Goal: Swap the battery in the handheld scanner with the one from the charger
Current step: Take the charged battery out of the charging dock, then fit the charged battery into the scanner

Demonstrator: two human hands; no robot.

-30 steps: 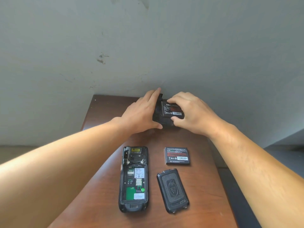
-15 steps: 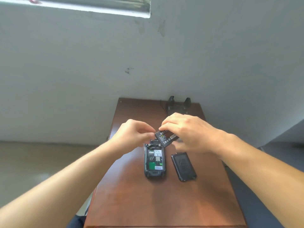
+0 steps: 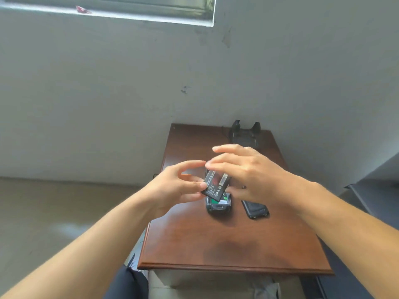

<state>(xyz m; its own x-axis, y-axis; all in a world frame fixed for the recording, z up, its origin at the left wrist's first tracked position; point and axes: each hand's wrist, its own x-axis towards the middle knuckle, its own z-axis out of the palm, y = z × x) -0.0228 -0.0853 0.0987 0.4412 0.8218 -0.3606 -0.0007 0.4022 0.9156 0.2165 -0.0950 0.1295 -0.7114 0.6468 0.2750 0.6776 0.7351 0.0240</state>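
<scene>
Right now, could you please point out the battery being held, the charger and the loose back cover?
battery (image 3: pixel 213 186): head view, on its printed label.
charger (image 3: pixel 245 134): head view, on its dark base.
back cover (image 3: pixel 257 209): head view, on its near end.

- One battery (image 3: pixel 216 186), held between the fingers (image 3: pixel 195 187).
- One scanner (image 3: pixel 218 205), beneath the fingers.
- One back cover (image 3: pixel 255 209).
- One charger (image 3: pixel 245 134), beyond the fingers.

Plain indoor room, maybe an office: bare grey wall (image 3: pixel 108 104), high window (image 3: pixel 129 7), small wooden table (image 3: pixel 226 244).
</scene>
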